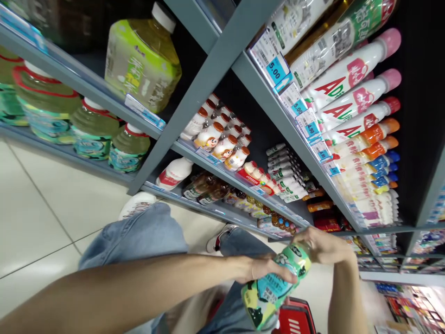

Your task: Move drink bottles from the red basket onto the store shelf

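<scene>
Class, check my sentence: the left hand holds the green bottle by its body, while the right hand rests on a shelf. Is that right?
Not quite: the right hand is on the green bottle too, at its neck end, as the head view shows. The left hand does hold it by its body.

Held bottle (274, 292): green, turquoise panel, yellow and black patches. Basket (299, 316): red, pale stripes. Jeans (139, 236): faded blue. Shelving (227, 51): grey-blue. Floor tiles (31, 195): off-white, dark joint lines.
</scene>
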A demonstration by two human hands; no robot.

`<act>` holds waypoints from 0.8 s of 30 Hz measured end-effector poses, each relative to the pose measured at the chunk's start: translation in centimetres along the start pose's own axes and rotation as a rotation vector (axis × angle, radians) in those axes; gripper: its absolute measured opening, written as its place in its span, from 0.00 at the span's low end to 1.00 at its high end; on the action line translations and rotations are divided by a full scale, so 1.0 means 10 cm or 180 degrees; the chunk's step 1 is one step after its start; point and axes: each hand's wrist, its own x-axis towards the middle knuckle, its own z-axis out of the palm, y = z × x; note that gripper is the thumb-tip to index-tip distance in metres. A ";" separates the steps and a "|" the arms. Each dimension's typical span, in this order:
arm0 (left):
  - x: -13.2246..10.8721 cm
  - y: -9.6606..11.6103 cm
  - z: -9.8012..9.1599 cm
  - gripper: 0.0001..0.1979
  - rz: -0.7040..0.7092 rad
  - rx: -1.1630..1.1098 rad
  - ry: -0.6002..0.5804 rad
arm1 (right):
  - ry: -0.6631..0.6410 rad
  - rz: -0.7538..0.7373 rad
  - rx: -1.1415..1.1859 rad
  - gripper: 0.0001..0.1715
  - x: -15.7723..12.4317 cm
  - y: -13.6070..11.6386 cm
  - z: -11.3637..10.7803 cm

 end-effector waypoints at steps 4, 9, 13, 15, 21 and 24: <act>-0.18 0.03 0.09 0.21 0.0564 -0.0732 0.0790 | 0.1083 -0.0430 0.0950 0.18 0.47 0.11 -0.07; -0.40 0.54 0.10 0.33 0.0980 -0.1183 0.1259 | 0.2513 -0.0682 0.3480 0.22 1.31 0.11 0.19; -0.55 1.02 -0.03 0.38 0.1673 -0.1198 0.1890 | 0.1639 -0.0905 0.4635 0.42 1.77 -0.12 0.42; -0.60 1.14 -0.10 0.38 0.1771 -0.1103 0.2278 | 0.1466 -0.1225 0.4906 0.45 1.90 -0.22 0.50; -0.65 1.03 -0.19 0.29 0.1461 -0.0636 0.3617 | 0.1424 -0.1559 0.5454 0.41 2.14 -0.35 0.76; -0.62 0.96 -0.19 0.32 0.1236 -0.0595 0.3626 | 0.1409 -0.1591 0.5706 0.41 2.18 -0.39 0.82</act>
